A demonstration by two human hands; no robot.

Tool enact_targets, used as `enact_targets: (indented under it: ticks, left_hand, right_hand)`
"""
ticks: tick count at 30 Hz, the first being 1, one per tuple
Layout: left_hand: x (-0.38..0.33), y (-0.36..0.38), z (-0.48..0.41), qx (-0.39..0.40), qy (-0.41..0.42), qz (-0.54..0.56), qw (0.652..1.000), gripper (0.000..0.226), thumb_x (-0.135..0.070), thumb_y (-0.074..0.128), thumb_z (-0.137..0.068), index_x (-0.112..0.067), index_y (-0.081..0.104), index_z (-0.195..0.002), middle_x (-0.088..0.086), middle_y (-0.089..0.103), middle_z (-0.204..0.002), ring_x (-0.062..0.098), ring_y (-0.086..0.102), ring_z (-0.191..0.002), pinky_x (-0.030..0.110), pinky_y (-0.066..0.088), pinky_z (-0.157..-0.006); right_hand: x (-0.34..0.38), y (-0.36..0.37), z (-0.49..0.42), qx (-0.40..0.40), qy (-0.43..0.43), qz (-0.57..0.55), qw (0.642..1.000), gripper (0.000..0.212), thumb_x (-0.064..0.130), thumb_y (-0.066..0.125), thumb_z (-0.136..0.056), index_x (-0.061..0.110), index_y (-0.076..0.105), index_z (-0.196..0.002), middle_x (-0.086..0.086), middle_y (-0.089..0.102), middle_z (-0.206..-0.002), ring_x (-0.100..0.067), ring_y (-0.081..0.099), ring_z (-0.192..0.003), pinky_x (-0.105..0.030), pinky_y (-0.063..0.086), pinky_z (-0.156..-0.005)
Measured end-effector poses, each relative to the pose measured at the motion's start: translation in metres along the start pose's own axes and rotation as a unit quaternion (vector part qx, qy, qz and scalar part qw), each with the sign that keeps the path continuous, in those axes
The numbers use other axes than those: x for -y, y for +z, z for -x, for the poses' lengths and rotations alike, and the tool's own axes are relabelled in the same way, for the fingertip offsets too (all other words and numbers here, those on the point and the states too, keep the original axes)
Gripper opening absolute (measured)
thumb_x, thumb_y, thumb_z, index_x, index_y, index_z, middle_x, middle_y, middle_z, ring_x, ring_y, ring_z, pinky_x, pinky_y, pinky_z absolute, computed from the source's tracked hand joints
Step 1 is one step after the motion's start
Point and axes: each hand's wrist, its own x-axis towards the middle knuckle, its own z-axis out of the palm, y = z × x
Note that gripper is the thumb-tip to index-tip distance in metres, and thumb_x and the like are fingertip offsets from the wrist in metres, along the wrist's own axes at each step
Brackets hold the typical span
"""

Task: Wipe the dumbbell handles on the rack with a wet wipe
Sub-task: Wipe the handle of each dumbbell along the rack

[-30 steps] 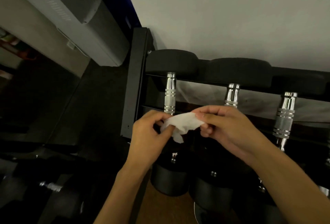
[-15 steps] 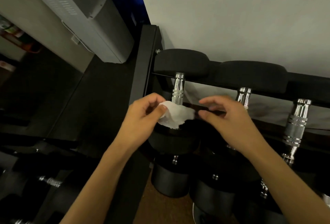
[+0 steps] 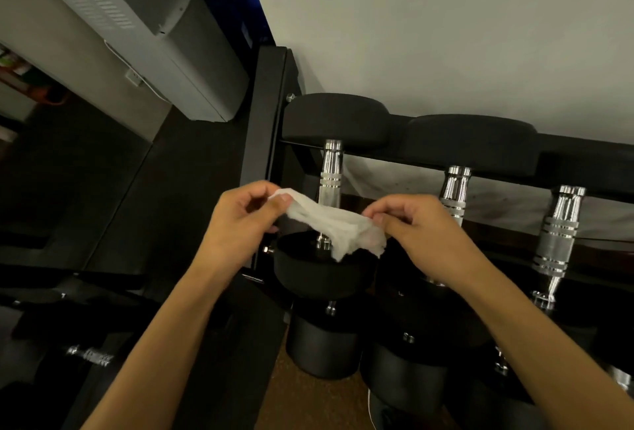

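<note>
A white wet wipe (image 3: 338, 224) is stretched between both hands above the top tier of the black dumbbell rack (image 3: 266, 141). My left hand (image 3: 240, 220) pinches its left end and my right hand (image 3: 422, 227) pinches its right end. The wipe hangs just in front of the chrome handle of the leftmost dumbbell (image 3: 330, 176) and hides that handle's lower part. Two more chrome handles stand to the right: the middle handle (image 3: 454, 191), partly behind my right hand, and the right handle (image 3: 557, 234).
Black dumbbell heads (image 3: 334, 121) line the rack's back rail against a pale wall. A lower tier holds more dumbbells (image 3: 322, 347). A grey appliance (image 3: 144, 28) stands at the upper left. Other dark dumbbells (image 3: 89, 356) lie at the lower left.
Half a second ago only my left hand held the bunched wipe. My right hand has now taken its other end, and the wipe is pulled out between both hands.
</note>
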Motion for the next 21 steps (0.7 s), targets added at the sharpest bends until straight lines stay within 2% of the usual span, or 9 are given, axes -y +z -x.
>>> enact_targets:
  ticks: [2,4,5,8,11,13,16,18,21]
  left_hand:
    - [0.003,0.000,0.001,-0.006,-0.015,0.034,0.999,0.016,-0.015,0.057,-0.094,-0.010,0.072,-0.092,0.005,0.072,-0.093,0.013,0.068,-0.087,0.025,0.056,-0.077]
    - [0.001,0.005,0.003,0.005,-0.010,0.050,0.999,0.019,-0.013,0.057,-0.094,0.002,0.069,-0.090,0.016,0.069,-0.088,0.017,0.068,-0.081,0.025,0.057,-0.075]
    - [-0.001,0.009,0.003,0.013,0.000,0.047,0.999,0.021,-0.012,0.057,-0.093,0.006,0.067,-0.088,0.021,0.067,-0.085,0.019,0.068,-0.077,0.027,0.058,-0.072]
    - [-0.005,0.020,-0.001,0.025,0.036,0.026,0.999,0.020,-0.014,0.061,-0.090,0.005,0.066,-0.084,0.024,0.063,-0.078,0.033,0.063,-0.069,0.042,0.054,-0.065]
    - [-0.006,0.022,-0.009,0.012,0.051,0.023,0.998,0.018,-0.017,0.063,-0.089,-0.002,0.067,-0.082,0.016,0.064,-0.074,0.020,0.059,-0.063,0.032,0.048,-0.057]
    - [-0.001,0.019,-0.016,0.008,0.027,0.043,0.999,0.015,-0.017,0.065,-0.089,-0.004,0.068,-0.085,0.009,0.065,-0.074,0.011,0.062,-0.063,0.022,0.049,-0.053]
    - [0.015,0.012,-0.028,0.014,-0.017,0.043,0.999,0.008,-0.018,0.068,-0.088,-0.012,0.071,-0.090,0.009,0.070,-0.085,0.014,0.065,-0.070,0.022,0.052,-0.054]
    - [0.026,0.011,-0.035,-0.010,-0.032,0.014,0.999,0.011,-0.015,0.069,-0.087,-0.018,0.070,-0.098,0.002,0.069,-0.093,0.013,0.066,-0.081,0.024,0.056,-0.065]
    - [0.035,0.015,-0.037,-0.077,-0.027,-0.092,0.992,0.031,-0.015,0.072,-0.084,-0.021,0.065,-0.113,-0.007,0.063,-0.111,0.005,0.061,-0.093,0.013,0.047,-0.072]
  right_hand:
    - [0.002,0.003,-0.001,-0.005,0.000,-0.045,0.999,0.018,0.013,0.060,-0.094,0.023,0.074,-0.090,0.008,0.074,-0.085,0.000,0.067,-0.082,-0.008,0.050,-0.073]
    - [0.008,0.009,-0.001,0.031,0.004,-0.125,0.992,0.010,0.020,0.069,-0.087,0.021,0.072,-0.096,0.001,0.074,-0.092,-0.013,0.068,-0.087,-0.019,0.054,-0.078]
    - [0.010,0.014,-0.002,0.060,0.004,-0.142,0.988,0.022,0.030,0.074,-0.081,0.023,0.070,-0.101,0.000,0.072,-0.096,-0.017,0.068,-0.090,-0.024,0.055,-0.081]
    - [0.007,0.036,-0.006,0.088,-0.009,-0.028,0.996,0.043,0.047,0.080,-0.070,0.029,0.066,-0.106,0.007,0.064,-0.101,-0.011,0.063,-0.088,-0.026,0.054,-0.077]
    - [0.000,0.041,-0.013,0.010,-0.015,0.024,1.000,0.010,0.026,0.078,-0.080,0.027,0.069,-0.085,0.005,0.067,-0.080,-0.002,0.059,-0.068,-0.022,0.047,-0.063]
    - [-0.005,0.032,-0.018,-0.030,0.007,-0.045,0.999,0.007,0.014,0.076,-0.081,0.020,0.072,-0.080,-0.003,0.069,-0.073,-0.006,0.058,-0.058,-0.023,0.051,-0.058]
    - [-0.005,0.018,-0.026,-0.085,0.032,-0.154,0.984,0.011,0.003,0.075,-0.080,0.012,0.071,-0.084,-0.010,0.068,-0.075,-0.004,0.055,-0.049,-0.013,0.047,-0.049]
    - [-0.008,0.016,-0.034,-0.119,0.026,-0.151,0.981,0.016,0.003,0.076,-0.079,0.011,0.071,-0.091,-0.011,0.070,-0.087,-0.005,0.062,-0.061,-0.013,0.051,-0.055]
    - [-0.018,0.025,-0.039,-0.117,-0.005,-0.010,0.993,0.025,0.016,0.077,-0.080,0.023,0.071,-0.104,0.004,0.066,-0.105,-0.006,0.065,-0.091,-0.013,0.048,-0.077]
